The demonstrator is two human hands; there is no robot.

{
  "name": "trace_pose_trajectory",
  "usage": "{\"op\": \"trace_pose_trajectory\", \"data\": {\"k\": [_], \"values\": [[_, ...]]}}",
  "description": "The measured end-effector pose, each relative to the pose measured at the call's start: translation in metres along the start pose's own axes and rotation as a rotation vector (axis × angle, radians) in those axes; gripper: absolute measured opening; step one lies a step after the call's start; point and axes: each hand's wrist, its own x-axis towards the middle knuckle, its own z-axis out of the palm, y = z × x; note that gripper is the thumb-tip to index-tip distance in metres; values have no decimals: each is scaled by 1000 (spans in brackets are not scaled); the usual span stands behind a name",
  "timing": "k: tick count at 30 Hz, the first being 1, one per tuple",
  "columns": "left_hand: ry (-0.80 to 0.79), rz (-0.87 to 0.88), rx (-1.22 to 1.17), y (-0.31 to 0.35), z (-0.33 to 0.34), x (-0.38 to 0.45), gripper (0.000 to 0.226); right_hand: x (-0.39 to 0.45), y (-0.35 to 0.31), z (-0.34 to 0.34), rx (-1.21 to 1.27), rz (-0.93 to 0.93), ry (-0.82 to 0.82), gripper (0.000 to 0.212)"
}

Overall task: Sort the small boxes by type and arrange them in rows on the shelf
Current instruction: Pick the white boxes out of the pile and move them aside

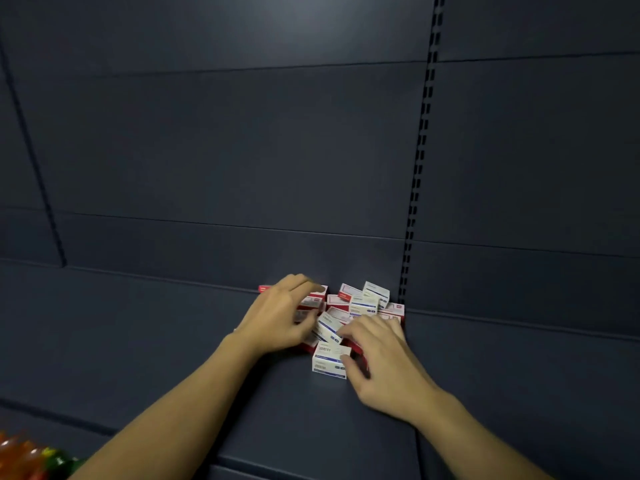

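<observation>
A jumbled pile of small boxes (pixel 349 306) lies on the dark shelf (pixel 173 341) near the back panel. Some boxes are white with blue print, others red and white. My left hand (pixel 277 317) rests on the pile's left side, fingers curled over red-and-white boxes (pixel 316 299). My right hand (pixel 377 358) is at the pile's front right, its thumb and fingers touching a white-and-blue box (pixel 327 363) that stands nearest to me. Another white-and-blue box (pixel 329 328) lies tilted between both hands. Whether either hand truly grips a box is unclear.
A slotted upright (pixel 420 150) runs up the back panel just right of the pile. Bright orange and green packaging (pixel 27 459) shows at the lower left corner. The shelf's front edge (pixel 277 462) is near the bottom.
</observation>
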Motion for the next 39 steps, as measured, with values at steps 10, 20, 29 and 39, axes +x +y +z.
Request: {"op": "trace_pose_trajectory", "data": {"k": [10, 20, 29, 39], "values": [[-160, -65, -470, -14, 8, -6, 54, 6, -1, -1, -45, -2, -58, 30], [-239, -12, -359, -15, 20, 4, 56, 10, 1, 3, -64, -40, -50, 33], [-79, -1, -300, -17, 16, 0, 56, 7, 1, 10, -105, 31, -156, 59], [23, 21, -173, -17, 12, -5, 56, 4, -3, 14, -143, 95, -208, 69]]}}
